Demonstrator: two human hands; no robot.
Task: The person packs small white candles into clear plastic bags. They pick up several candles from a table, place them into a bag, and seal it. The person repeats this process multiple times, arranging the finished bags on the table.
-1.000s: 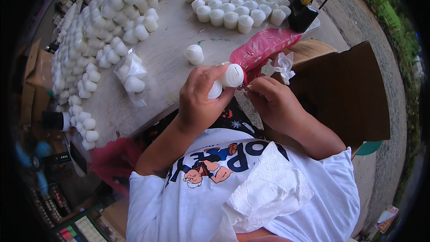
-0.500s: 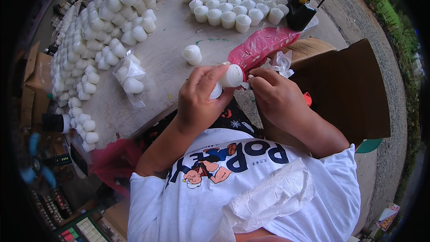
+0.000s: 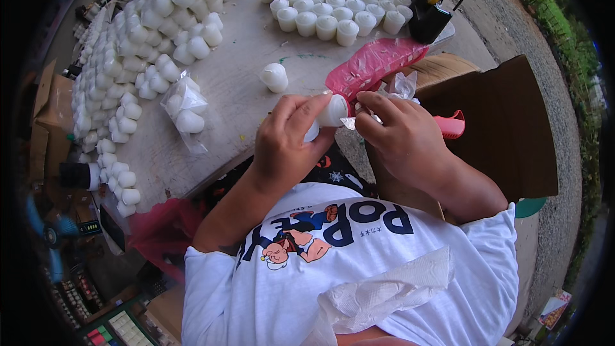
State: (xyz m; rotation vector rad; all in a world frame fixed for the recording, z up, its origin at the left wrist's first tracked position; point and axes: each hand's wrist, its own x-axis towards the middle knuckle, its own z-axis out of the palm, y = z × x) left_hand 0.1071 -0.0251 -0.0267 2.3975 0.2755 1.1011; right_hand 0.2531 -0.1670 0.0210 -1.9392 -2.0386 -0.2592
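Hands full: the left hand (image 3: 285, 131) grips white candles (image 3: 332, 112), the right hand (image 3: 405, 138) a red-handled knife (image 3: 450, 128).

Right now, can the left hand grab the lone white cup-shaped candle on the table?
Probably not without letting go: the way to the lone white cup-shaped candle looks free, but the left hand is holding another white candle.

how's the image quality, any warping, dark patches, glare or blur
Head view: the gravel strip bows along the right rim inside a black border; head view: the cardboard box is dark inside, while the blade in the right hand catches a bright glint; head view: the blue fan at lower left looks soft, yet the left hand is fairly sharp.
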